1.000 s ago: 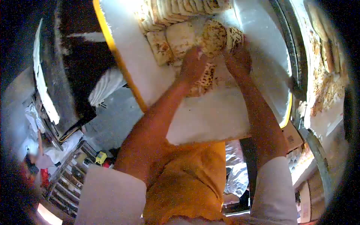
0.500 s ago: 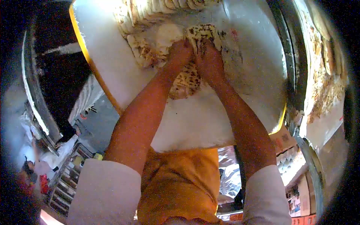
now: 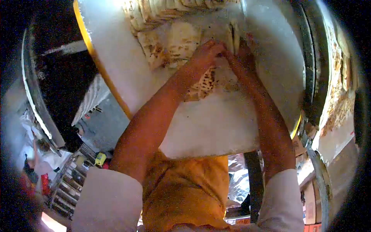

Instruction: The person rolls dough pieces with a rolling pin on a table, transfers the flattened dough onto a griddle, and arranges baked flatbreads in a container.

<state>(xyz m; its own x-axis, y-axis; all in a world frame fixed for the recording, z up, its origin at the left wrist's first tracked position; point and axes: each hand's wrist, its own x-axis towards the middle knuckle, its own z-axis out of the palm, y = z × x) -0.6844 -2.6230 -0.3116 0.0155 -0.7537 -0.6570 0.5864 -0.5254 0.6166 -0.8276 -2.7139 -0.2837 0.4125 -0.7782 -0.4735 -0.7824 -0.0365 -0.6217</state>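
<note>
Several flat, brown-spotted breads lie on a pale board [image 3: 216,127] with a yellow edge. My left hand [image 3: 211,50] is closed near the middle of the board, its fingertips close to my right hand; what it grips, if anything, is hidden. My right hand [image 3: 243,58] is closed around a folded or upright piece of flatbread [image 3: 233,36]. Left of my hands lie a pale, spotted flatbread [image 3: 184,36] and a browner one [image 3: 154,48]. A dark-spotted flatbread [image 3: 206,84] lies below my hands. A row of overlapping flatbreads [image 3: 166,11] runs along the top.
More browned bread or dough [image 3: 336,92] is on a surface at the right, beyond a dark rim. A slatted rack [image 3: 69,189] and a yellow object [image 3: 100,159] are at the lower left. Another person [image 3: 40,166] is at the far left. Shiny foil [image 3: 239,179] shows below the board.
Compared with half a second ago, both hands have shifted right. The spotted flatbread that lay flat between them now shows as a narrow upright piece at my right hand.
</note>
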